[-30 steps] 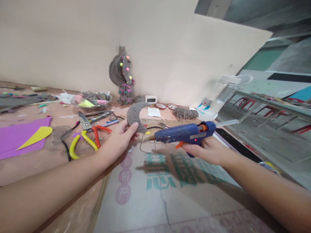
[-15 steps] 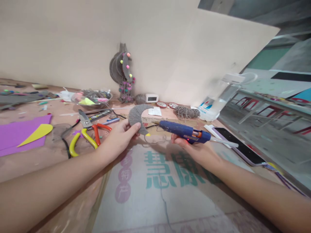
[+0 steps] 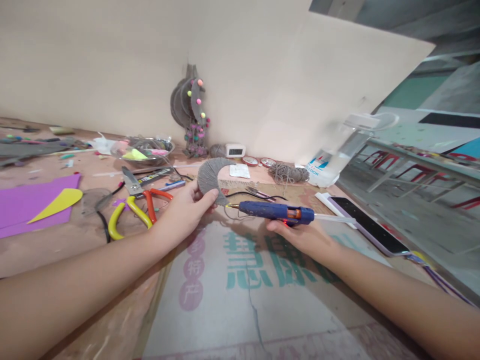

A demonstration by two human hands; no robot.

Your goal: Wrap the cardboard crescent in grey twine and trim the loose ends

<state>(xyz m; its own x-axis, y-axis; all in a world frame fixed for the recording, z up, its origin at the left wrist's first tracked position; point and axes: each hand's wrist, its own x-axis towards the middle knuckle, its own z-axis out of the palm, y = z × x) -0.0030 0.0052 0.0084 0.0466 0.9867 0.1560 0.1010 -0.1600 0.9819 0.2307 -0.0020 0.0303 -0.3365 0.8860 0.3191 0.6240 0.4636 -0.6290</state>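
Note:
My left hand [image 3: 191,210] pinches a crescent wrapped in grey yarn [image 3: 208,177] by its outer edge, thumb in front. A loose yarn tail curls below the crescent's lower tip, where a bit of yellow shows. In my right hand [image 3: 300,235] is a blue hot glue gun [image 3: 275,212], with a red light glowing near its trigger and a clear glue stick [image 3: 335,218] sticking out of the back. The gun's nozzle is at the crescent's lower tip; whether they touch I cannot tell. Both hands are above a printed cardboard sheet [image 3: 225,320].
Left are scissors with yellow and red handles [image 3: 120,220], purple foam sheets [image 3: 37,210] and a yellow foam piece [image 3: 60,202]. Behind stand a bowl [image 3: 150,160], a hanging moon ornament [image 3: 191,110], a small clock [image 3: 235,150] and grey yarn [image 3: 288,173]. Right are a phone [image 3: 369,225] and a water bottle [image 3: 333,150].
The glue gun has moved left and levelled out, bringing its nozzle down to the crescent's lower tip. The crescent has stayed nearly in place in my left hand.

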